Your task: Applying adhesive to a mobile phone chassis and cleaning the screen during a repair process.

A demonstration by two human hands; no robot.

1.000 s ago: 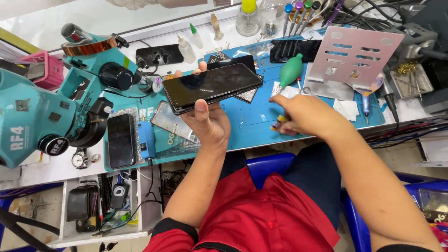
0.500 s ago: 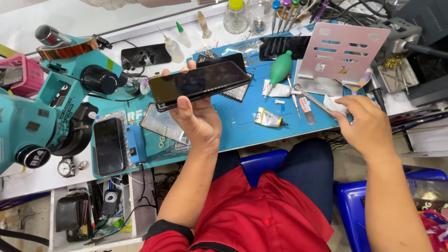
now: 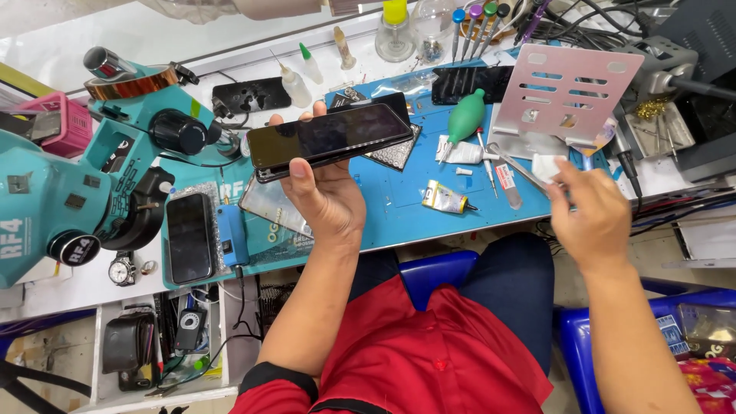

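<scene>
Blue mat (image 3: 399, 207): 1 phone (image 3: 330, 139) in left hand (image 3: 326, 199).

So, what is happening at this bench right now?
A person in a red shirt sits at a blue work mat. The left hand holds a dark smartphone flat above the mat, screen up. The right hand is at the mat's right edge, near metal tweezers; what it pinches is unclear.

Left hand (image 3: 328, 201) gripping dark phone (image 3: 330, 141), right hand (image 3: 589, 215) beside tweezers (image 3: 520, 165)
</scene>
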